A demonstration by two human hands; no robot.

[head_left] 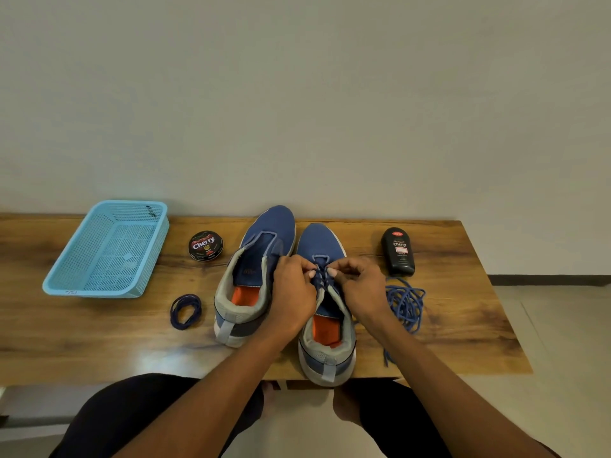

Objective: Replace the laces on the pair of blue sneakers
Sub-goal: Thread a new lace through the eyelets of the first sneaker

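- The wooden tabletop (99,342) holds all the things, and the hands work over its middle.
- A light blue basket (109,249) sits far off to the left of the fingers.
- The right sneaker (325,246) lies right under the fingers, toe pointing away. Its heel hangs a bit over the near edge.
- The left sneaker (261,239) stands just beside the left hand and has no lace in it.
- The left hand (292,292) has its fingers (310,271) curled, pinching the dark blue lace (320,281) in the right sneaker.
- The right hand (360,289) pinches the same lace from the other side, fingers bent.
- A loose pile of lighter blue lace (405,302) lies just right of the right hand.
- A black polish bottle (397,251) stands behind that pile.
- A round polish tin (205,245) sits left of the left sneaker.
- A coiled dark lace (185,311) lies near the left sneaker's heel.
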